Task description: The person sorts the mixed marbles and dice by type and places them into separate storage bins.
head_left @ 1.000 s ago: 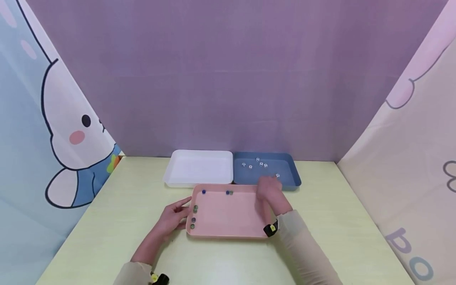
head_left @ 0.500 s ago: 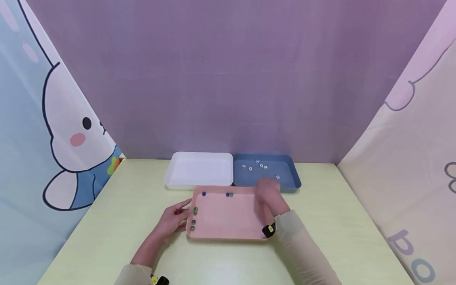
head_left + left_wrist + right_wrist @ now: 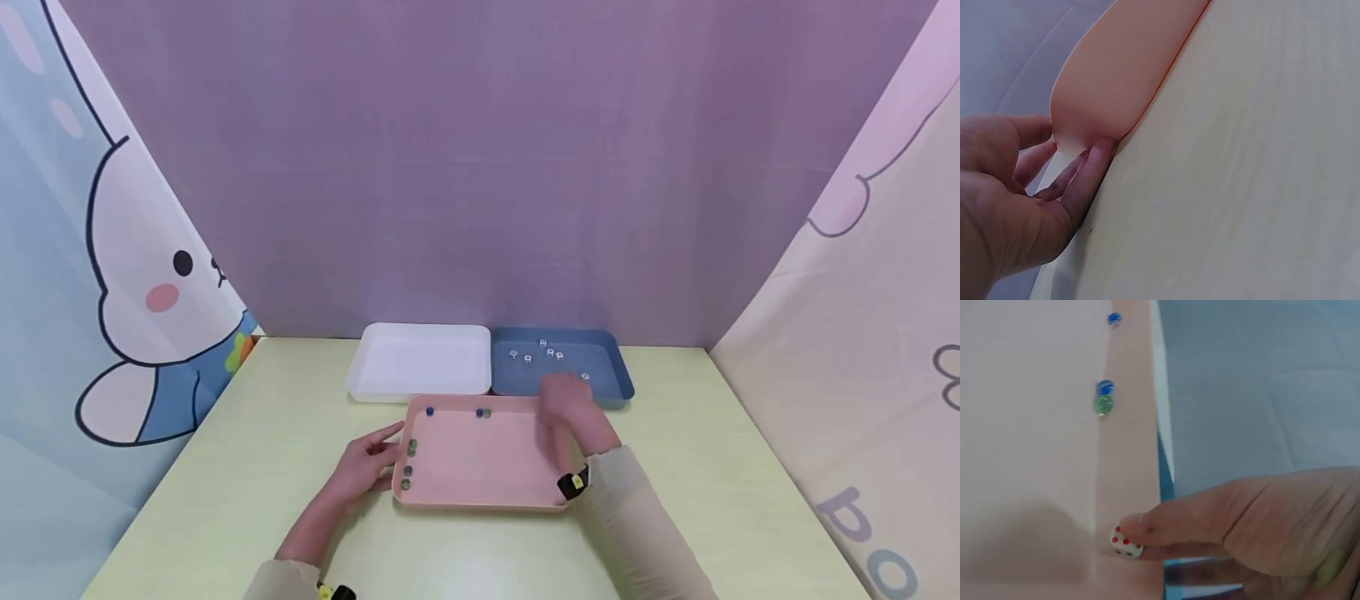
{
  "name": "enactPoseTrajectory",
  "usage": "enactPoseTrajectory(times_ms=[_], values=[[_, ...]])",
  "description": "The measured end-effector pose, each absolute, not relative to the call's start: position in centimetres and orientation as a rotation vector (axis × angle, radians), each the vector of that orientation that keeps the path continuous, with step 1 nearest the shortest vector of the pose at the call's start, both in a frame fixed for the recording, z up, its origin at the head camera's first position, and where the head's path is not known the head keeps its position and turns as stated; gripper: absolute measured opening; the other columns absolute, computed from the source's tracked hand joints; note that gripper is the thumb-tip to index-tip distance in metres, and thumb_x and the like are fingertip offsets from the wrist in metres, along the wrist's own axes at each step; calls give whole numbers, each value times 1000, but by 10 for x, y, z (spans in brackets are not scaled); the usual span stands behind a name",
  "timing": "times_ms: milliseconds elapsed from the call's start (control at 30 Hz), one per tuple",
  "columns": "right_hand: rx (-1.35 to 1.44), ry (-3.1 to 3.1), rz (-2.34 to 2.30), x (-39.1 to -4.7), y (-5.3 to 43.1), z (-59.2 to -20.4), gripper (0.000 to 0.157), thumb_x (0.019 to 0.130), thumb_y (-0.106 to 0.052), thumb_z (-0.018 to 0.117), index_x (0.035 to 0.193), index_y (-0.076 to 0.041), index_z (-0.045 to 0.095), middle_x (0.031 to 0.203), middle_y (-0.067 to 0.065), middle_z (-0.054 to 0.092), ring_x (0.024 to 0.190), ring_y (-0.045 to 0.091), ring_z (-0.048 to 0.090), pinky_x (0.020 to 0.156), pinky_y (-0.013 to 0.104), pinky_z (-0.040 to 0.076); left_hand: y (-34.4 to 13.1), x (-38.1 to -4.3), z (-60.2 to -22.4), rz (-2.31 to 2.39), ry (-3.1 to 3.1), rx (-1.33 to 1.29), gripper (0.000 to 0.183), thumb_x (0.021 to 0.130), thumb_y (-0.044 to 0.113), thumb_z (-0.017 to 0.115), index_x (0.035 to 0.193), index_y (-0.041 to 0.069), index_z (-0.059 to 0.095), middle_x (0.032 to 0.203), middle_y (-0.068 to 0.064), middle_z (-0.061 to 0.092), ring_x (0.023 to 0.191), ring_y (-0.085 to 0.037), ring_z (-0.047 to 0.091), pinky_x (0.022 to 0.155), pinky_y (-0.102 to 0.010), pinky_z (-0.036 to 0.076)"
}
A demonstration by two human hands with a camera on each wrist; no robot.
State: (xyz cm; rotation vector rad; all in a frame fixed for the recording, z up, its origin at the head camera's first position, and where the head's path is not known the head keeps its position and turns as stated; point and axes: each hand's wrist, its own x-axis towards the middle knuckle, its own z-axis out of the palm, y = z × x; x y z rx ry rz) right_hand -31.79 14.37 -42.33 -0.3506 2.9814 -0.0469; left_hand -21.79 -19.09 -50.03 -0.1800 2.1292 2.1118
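Note:
In the head view a pink tray lies nearest the person, with several glass marbles along its left and far sides. My left hand rests against the tray's left end; in the left wrist view its fingertips touch the outer wall. At the far right of the pink tray is my right hand. The right wrist view shows its thumb and fingers pinching a white die with red and black dots, low beside the tray wall. The head view hides that die behind the hand.
Behind the pink tray stand a white tray on the left and a blue tray on the right. Several white dice lie scattered in the blue one. A purple cloth rises behind the table.
Both hands stay in nearly the same place on the pink tray. The whole scene sits slightly lower in the head view.

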Motion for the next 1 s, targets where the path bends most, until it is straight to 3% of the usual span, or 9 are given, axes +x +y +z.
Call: enactPoseTrajectory(times_ms=[100,200,333,433,533,733,1000], values=[[-491,3013,-177,-318,147,-423,19,78,-17,72,61,-17,63,64,-5,56,73,21,51,76,44,50,-191,-219,-502,2112,2127,-180,49,93,8,65,140,10,53,114,-21,62,91,-31,67,68,-44,58],[-593,3029,-303,-317,148,-421,14,76,-20,77,63,-21,70,70,-9,60,79,20,54,80,45,48,-191,-219,-503,2117,2127,-174,49,93,8,65,141,10,53,113,-21,62,92,-31,67,68,-45,58],[-685,3045,-371,-316,150,-421,4,78,-23,76,74,-22,76,103,1,68,108,29,56,93,52,45,-191,-220,-504,2113,2132,-174,49,93,8,65,141,10,52,114,-22,61,91,-31,67,67,-45,58],[-750,3041,-462,-317,152,-421,6,81,-24,74,77,-20,77,131,14,58,131,41,40,104,60,33,-191,-219,-504,2114,2131,-175,49,93,8,65,141,10,52,114,-22,61,91,-31,67,67,-45,58],[-789,3026,-599,-317,156,-423,7,83,-24,73,78,-20,76,145,19,44,139,46,23,107,66,21,-191,-219,-503,2117,2128,-174,49,93,8,65,141,10,52,114,-21,61,92,-30,67,67,-45,58],[-805,3035,-806,-322,165,-428,7,85,-29,74,82,-22,76,150,17,37,143,42,16,106,69,20,-192,-220,-504,2111,2132,-187,48,93,9,65,140,13,54,112,-19,61,89,-28,67,67,-44,58],[-748,3000,-1057,-325,173,-429,6,84,-27,76,83,-21,75,152,12,36,143,40,17,108,63,23,-192,-220,-505,2101,2153,-187,49,93,11,67,140,13,54,113,-19,61,88,-27,67,67,-43,58]])
